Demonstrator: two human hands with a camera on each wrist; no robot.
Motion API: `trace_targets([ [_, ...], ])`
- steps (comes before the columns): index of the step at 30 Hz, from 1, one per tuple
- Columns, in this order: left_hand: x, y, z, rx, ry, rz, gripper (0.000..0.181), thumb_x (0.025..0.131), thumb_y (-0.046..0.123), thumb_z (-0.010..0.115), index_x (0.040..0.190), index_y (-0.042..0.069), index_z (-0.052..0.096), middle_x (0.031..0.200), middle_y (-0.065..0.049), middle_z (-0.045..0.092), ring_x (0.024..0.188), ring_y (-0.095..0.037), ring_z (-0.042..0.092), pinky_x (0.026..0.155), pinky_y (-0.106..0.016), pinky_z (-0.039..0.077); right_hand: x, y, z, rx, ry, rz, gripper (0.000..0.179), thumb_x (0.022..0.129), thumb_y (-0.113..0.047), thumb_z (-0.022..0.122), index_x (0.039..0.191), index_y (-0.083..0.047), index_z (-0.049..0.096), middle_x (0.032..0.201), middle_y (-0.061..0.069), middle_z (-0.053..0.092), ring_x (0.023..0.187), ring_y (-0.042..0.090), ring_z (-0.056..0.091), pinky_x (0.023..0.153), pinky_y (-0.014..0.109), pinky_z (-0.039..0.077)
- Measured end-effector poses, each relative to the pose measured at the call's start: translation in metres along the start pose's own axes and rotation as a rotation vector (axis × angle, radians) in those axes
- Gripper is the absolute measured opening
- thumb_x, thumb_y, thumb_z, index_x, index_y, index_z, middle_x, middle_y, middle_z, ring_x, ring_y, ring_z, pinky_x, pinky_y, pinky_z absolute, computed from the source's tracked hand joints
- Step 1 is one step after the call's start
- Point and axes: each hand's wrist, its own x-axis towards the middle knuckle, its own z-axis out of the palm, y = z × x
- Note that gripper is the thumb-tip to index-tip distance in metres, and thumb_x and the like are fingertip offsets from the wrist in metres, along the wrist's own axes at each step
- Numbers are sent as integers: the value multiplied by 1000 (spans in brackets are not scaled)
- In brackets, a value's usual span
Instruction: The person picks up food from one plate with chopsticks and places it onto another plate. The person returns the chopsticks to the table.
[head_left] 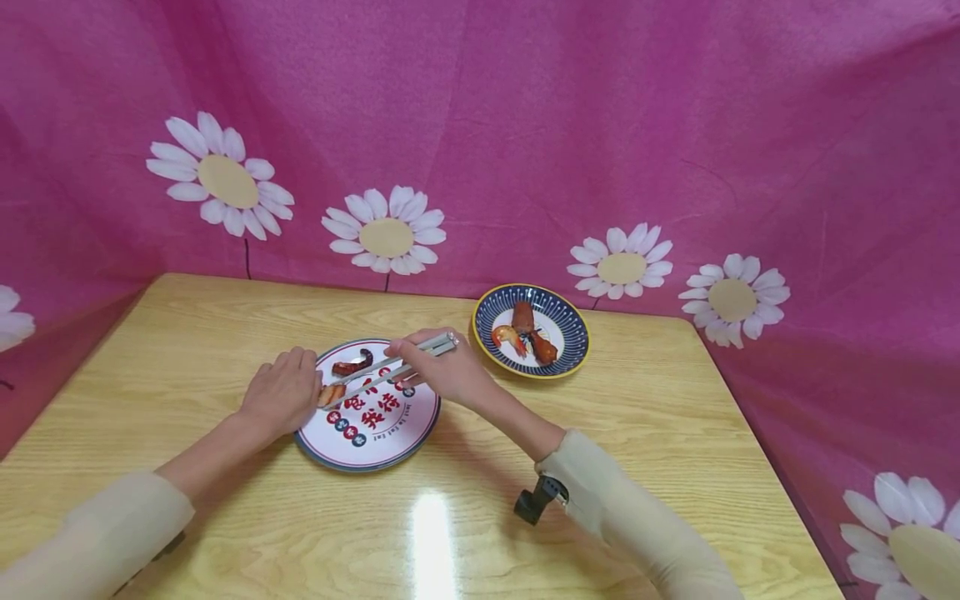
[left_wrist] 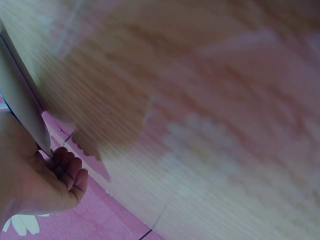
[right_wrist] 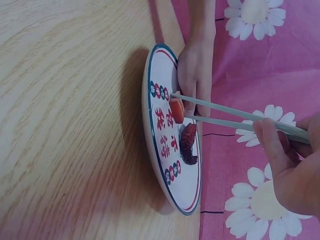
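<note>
My right hand [head_left: 442, 367] holds a pair of pale grey chopsticks [head_left: 401, 363] by their upper part, angled down to the left. In the right wrist view the chopstick tips lie on two sides of an orange-brown piece of food [right_wrist: 177, 110] on a white round plate [head_left: 401, 429] with a blue rim and red characters. Beside that piece lies a dark red, curled, tentacle-like food piece [right_wrist: 188, 144]. My left hand [head_left: 283, 392] grips the plate's left rim; the left wrist view shows its fingers [left_wrist: 70, 167] curled at the plate's edge.
Behind and right of the plate stands a blue-patterned bowl [head_left: 576, 342] with a yellow rim, holding a shrimp [head_left: 508, 338], a drumstick [head_left: 543, 348] and a brown food piece [head_left: 522, 317]. A pink flowered cloth [head_left: 495, 150] hangs behind the wooden table [head_left: 637, 417].
</note>
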Motion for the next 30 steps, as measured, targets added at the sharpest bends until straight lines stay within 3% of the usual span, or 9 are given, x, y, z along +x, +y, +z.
trace_targets([
  [5,0,0,0,-12,14,11,24,102,14,47,107,-9,49,91,-18,49,88,-35,51,73,-49,44,3,1,1,2,18,-17,30,102,-19,57,102,8,72,92,17,73,77,26,74,70,38,58],
  [16,-2,0,-1,-27,32,25,23,102,14,46,106,-9,48,91,-18,49,90,-37,52,74,-51,44,-2,2,0,-36,160,-57,36,103,-24,56,91,5,73,87,18,72,69,20,72,64,34,58],
  [21,-2,0,-1,-29,20,19,24,102,14,46,108,-9,48,92,-18,49,90,-37,51,75,-51,44,-7,4,-5,-46,181,-96,35,103,-24,57,89,4,73,85,13,73,70,21,72,64,35,58],
  [30,-2,0,-1,-24,27,21,24,102,14,46,107,-9,48,90,-18,48,89,-36,51,73,-49,44,-15,2,-17,-43,213,-127,37,103,-22,54,90,6,73,92,16,72,69,23,73,64,38,58],
])
